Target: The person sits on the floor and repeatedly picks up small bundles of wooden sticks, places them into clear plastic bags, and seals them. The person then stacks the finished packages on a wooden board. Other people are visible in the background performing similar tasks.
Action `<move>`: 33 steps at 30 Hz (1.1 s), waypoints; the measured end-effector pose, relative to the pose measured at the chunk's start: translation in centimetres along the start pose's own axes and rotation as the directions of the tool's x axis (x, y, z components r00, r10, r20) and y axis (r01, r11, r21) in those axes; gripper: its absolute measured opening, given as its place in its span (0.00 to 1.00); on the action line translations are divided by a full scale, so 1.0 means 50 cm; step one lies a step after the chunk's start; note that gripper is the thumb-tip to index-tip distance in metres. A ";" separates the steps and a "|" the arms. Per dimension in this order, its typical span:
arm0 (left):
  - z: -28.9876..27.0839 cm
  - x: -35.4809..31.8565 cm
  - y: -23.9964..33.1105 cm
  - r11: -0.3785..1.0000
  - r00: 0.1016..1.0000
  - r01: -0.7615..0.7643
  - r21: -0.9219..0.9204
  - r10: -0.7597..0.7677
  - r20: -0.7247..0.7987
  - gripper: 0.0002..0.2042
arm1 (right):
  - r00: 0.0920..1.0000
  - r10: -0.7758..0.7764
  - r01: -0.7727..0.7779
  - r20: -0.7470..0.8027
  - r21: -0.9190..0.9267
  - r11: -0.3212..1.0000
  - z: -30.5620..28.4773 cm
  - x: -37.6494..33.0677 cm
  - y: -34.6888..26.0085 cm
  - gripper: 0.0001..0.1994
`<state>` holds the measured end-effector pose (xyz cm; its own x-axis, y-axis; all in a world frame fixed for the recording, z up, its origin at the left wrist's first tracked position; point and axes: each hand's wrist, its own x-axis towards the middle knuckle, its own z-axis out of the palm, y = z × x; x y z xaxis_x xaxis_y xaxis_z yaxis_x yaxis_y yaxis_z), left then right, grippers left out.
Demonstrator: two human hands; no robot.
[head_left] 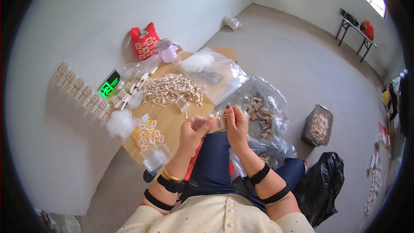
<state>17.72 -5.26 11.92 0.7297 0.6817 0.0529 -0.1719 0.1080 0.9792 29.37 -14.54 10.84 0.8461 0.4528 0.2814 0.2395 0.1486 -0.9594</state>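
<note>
Item 1: left hand (192, 130), fingers curling round a small clear plastic bag (199, 123), pinching it shut at chest height over the lap.

Item 2: right hand (236, 125), thumb and fingers closing on a small labelled packet (218, 123) w/ yellow-and-red card; thin sticks, prob. cotton swabs, showing at its edge. Packet is sitting between both hands, touching the clear bag's mouth, above the near edge of the wooden table (172, 123).

Item 3: loose cotton swab pile (172, 88) lying mid-table; small yellow label cards (147, 131) heaped nearer, empty mini bags (154, 157) just beside them at the table corner.

Item 4: white cotton wad (120, 123) resting at table's left edge; rows of packed sachets (79, 92) lying on the white surface beyond.

Item 5: big clear bag of finished packs (261, 112) sitting on the floor, right of the knees; grey bin (318, 126) further right.

Risk (judgement): bag mouth looks narrow and floppy, so the packet could be snagging on the rim and swabs spilling onto lap or floor if the left pinch slackens. Card may be creasing if pushed in skewed. Exact grip on the bag opening: can't tell, fingers hiding it.
</note>
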 end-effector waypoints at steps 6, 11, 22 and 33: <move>-0.123 -0.029 0.009 0.986 0.978 0.105 -0.130 -0.126 -0.166 0.08 | 0.995 0.012 -0.011 0.102 -0.006 1.000 0.110 0.009 0.049 0.15; -0.305 -0.050 -0.021 0.998 0.905 0.059 -0.013 -0.059 -0.421 0.09 | 0.977 0.180 -0.197 0.112 0.162 0.967 0.189 0.021 0.197 0.14; -0.575 0.013 -0.129 0.488 0.807 0.418 0.766 0.188 -0.561 0.16 | 0.862 0.466 -0.501 0.200 0.194 0.844 0.125 0.018 0.183 0.16; -0.532 -0.068 -0.050 0.814 0.743 0.386 0.434 0.004 -0.669 0.12 | 0.862 0.470 -0.503 0.192 0.204 0.840 0.075 0.014 0.204 0.15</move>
<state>-1.96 11.41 4.05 0.0982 0.9913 -0.0876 0.4293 0.0373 0.9024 30.64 -9.39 1.30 0.7501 0.6287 -0.2051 -0.3220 0.0763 -0.9436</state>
